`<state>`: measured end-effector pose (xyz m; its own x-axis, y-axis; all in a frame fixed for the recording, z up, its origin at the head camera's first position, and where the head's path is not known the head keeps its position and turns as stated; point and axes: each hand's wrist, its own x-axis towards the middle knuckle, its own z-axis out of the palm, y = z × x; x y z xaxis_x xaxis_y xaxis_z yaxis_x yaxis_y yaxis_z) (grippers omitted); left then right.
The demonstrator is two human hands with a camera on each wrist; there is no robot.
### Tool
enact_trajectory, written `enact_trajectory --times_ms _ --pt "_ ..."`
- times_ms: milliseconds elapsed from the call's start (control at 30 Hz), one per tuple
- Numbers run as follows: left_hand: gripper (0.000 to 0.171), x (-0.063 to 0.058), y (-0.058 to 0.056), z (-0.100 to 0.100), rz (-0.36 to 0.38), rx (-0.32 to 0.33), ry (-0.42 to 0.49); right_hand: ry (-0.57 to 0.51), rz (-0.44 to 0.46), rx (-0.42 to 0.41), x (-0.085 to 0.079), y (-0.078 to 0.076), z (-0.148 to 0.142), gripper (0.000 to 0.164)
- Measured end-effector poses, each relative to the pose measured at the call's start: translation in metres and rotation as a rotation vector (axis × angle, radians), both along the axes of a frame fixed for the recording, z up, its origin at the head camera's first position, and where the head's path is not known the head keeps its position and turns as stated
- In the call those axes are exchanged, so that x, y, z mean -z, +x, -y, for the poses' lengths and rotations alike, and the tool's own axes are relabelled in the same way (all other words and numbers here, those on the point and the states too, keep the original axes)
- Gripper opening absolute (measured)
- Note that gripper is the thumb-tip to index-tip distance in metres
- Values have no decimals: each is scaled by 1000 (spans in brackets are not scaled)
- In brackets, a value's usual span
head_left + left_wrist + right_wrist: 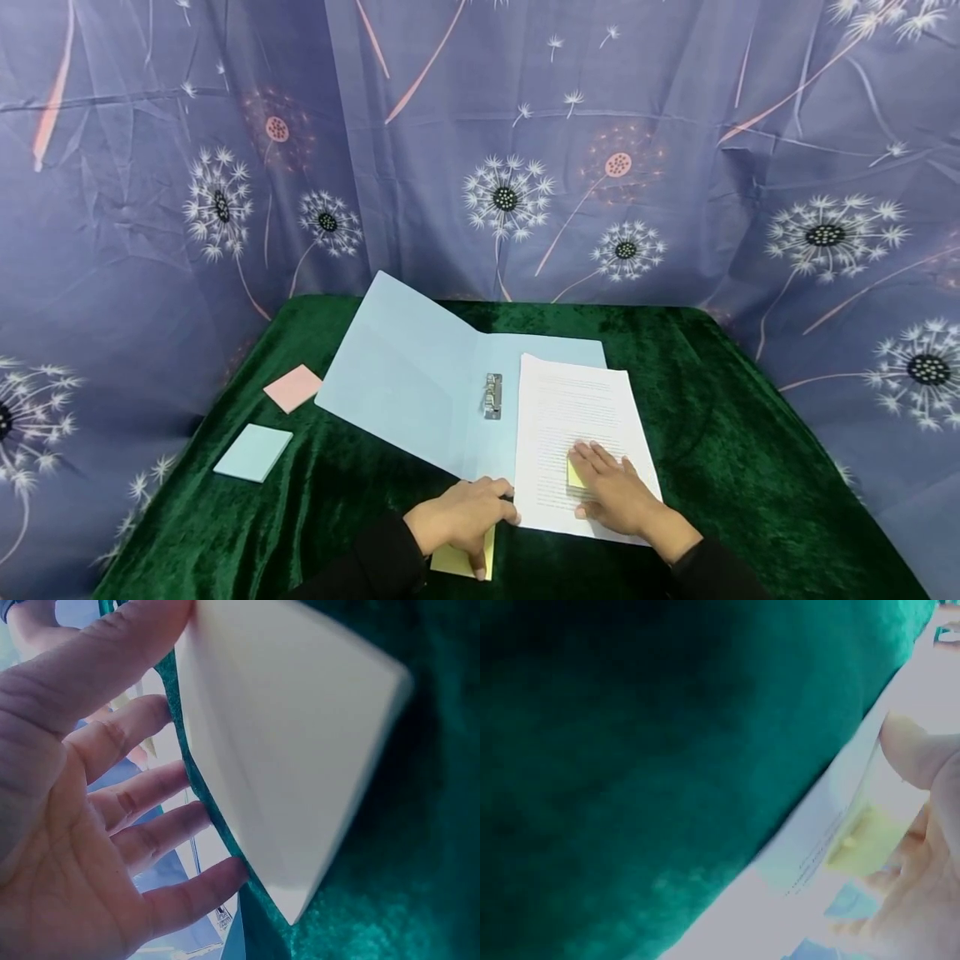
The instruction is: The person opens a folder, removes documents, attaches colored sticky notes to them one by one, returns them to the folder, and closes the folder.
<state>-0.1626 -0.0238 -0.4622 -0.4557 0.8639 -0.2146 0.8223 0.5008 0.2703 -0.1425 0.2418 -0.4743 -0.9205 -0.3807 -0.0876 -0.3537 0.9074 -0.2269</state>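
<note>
My left hand is spread over a yellow sticky note pad at the near edge of the table. In the left wrist view its thumb reaches a corner of the pad, which looks pale there, while the other fingers stand apart from it. My right hand lies with straight fingers over a smaller yellow sticky note pad on a stack of printed sheets. The right wrist view shows that yellow pad between thumb and fingers. Beneath the sheets lies an open light blue folder.
The folder has a metal clip along its spine. To the left lie a pink sticky note pad and a light blue one. Green velvet cloth covers the table, and a dandelion-patterned curtain hangs behind it.
</note>
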Motion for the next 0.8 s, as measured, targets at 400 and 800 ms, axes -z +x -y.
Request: enact_trajectory --times_ms 400,800 --pt "68 0 1 -1 12 -11 -1 -35 33 -82 2 -3 -2 71" --pt "68 -1 1 -2 7 -17 -10 127 -66 131 5 11 2 74"
